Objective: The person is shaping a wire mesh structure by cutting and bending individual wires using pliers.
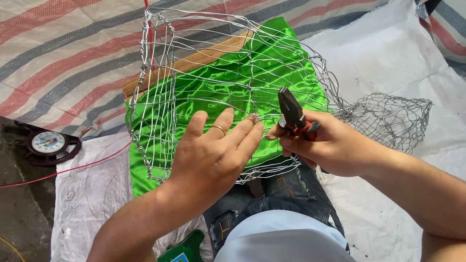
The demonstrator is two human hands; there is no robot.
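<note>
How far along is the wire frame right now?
Done: most of the wire frame is already formed into a cage with tied joints. In hand: the left hand pinches a wire joint while the right hand holds pliers beside it. Left: a separate mesh piece lies unattached.

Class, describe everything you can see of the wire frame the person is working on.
The wire frame is an open, box-like cage of thin, shiny silver wire twisted into large irregular meshes. It stands tilted on the person's lap over green satin cloth. The left hand pinches a joint on its near edge; the right hand holds red-handled pliers beside that joint.
</note>
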